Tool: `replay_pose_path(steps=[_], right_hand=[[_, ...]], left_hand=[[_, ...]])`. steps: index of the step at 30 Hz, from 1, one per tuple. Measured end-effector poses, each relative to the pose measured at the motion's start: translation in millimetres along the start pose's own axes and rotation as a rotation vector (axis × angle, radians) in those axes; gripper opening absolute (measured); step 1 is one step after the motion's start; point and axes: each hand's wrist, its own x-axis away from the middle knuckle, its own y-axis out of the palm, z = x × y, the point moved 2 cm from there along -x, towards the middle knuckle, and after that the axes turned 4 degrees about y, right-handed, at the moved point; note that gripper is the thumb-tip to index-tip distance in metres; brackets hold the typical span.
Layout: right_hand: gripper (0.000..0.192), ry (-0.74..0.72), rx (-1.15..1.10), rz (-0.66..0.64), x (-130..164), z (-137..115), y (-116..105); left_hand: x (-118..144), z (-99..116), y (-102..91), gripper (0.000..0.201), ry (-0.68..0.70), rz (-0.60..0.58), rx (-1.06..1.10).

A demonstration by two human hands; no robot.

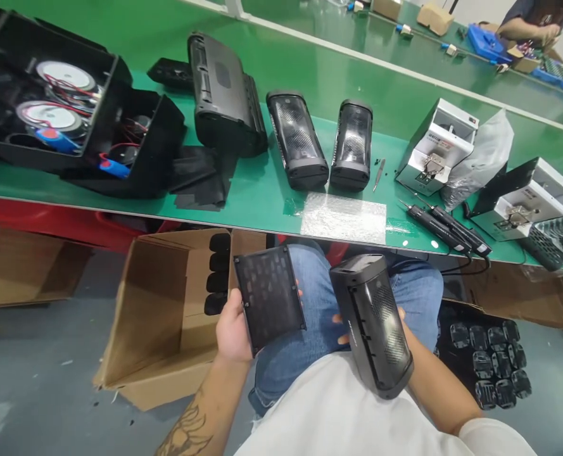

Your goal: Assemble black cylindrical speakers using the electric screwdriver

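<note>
Head view: left hand (232,329) grips grille panel (269,297); right hand (395,323) holds speaker (373,323).

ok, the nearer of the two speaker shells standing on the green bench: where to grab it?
Speaker shell lies lengthwise, its near end towards the bench edge, with a second shell close on its right. Probably grip across the long plastic sides near that end, from above and the front; avoid the mesh face.
</note>
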Motion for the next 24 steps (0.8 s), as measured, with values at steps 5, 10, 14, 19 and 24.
replay_pose_path(steps=[5,10,14,19,24], right_hand=[[0.143,0.029,0.000,-0.058,-19.9,-19.8,32.8],[0.109,0.055,0.036,0.045,4.2,-26.3,51.8],[0.109,-0.133,0.289,0.231,27.8,-40.3,58.6],[0.118,-0.441,0.766,0.487,5.9,-86.4,109.4],[0.124,-0.457,1.382,0.722,-66.3,-109.8,155.6]], left_hand=[[-0.3,0.2,-0.2,0.078,0.061,-0.029,-0.031],[-3.5,-6.9,11.3,0.080,0.110,-0.033,0.066],[-17.2,-18.6,19.0,0.085,0.154,-0.085,0.176],[-33.8,-27.2,18.3,0.088,0.188,-0.027,0.369],[-41.5,-18.4,16.6,0.072,0.308,0.085,0.527]])
